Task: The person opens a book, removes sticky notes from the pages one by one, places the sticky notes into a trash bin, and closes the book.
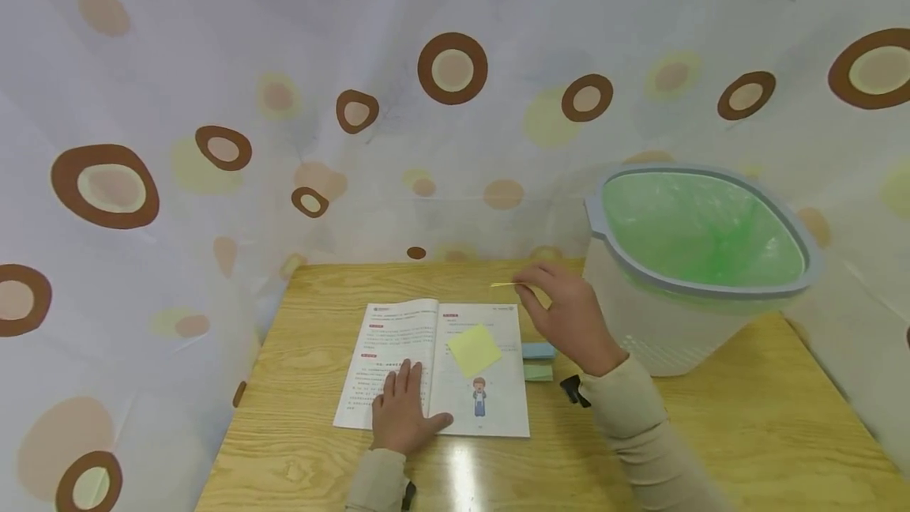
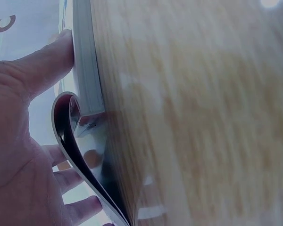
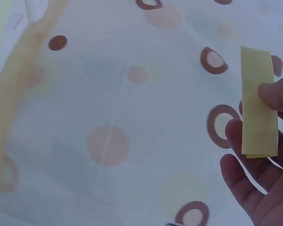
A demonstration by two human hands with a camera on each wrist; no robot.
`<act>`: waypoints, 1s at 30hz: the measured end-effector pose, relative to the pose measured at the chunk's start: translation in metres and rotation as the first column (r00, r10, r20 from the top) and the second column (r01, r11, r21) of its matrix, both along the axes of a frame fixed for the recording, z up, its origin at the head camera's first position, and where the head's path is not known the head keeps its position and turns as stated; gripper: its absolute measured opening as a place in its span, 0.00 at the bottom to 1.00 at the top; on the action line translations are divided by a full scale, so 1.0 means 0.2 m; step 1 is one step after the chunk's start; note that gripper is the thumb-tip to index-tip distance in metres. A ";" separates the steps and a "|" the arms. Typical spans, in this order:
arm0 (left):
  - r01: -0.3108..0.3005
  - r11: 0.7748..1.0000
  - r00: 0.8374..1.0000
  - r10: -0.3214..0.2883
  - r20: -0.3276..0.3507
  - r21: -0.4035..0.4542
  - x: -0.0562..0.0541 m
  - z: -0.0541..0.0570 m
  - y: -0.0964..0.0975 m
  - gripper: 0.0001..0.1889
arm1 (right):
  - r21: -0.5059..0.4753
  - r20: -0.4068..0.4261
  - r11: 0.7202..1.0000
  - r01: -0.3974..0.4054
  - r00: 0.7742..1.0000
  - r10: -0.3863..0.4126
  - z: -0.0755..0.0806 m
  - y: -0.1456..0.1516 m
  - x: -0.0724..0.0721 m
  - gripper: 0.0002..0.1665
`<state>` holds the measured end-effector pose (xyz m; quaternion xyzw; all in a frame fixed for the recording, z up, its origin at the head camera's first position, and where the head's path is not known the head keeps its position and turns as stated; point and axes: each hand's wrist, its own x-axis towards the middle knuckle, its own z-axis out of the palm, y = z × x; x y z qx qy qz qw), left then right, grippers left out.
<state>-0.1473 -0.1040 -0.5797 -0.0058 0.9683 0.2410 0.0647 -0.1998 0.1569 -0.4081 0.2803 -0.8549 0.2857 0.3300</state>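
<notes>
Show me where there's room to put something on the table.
Bare wood lies left of the open book, and in front of the bin, right of the right sleeve. Between book and bin it's crowded: blue strip, green strip, black clip, right hand above.

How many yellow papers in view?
2: a square on the open book's right page, and a strip pinched in the right hand. The strip looks layered, so extra sheets may be hidden.

Left fingers (image 1: 403, 378) resting on open book (image 1: 387, 330) — right fingers (image 1: 536, 276) pinching yellow slip (image 1: 502, 284) — bin (image 1: 654, 338) at right.
</notes>
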 end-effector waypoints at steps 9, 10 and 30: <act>-0.007 1.000 1.000 0.007 -0.011 -0.002 0.00 0.00 -0.03 0.56 | -0.139 -0.182 0.990 0.018 0.982 -0.043 0.29 0.16 0.12 0.13; -0.006 1.000 1.000 0.006 -0.014 -0.001 0.00 0.00 -0.03 0.56 | -0.162 -0.195 0.986 0.041 0.978 -0.072 0.31 0.20 0.13 0.13; 0.000 1.000 1.000 0.000 0.001 0.000 0.00 0.01 0.00 0.56 | -0.284 0.024 0.761 0.583 0.798 -0.603 0.33 0.77 0.16 0.13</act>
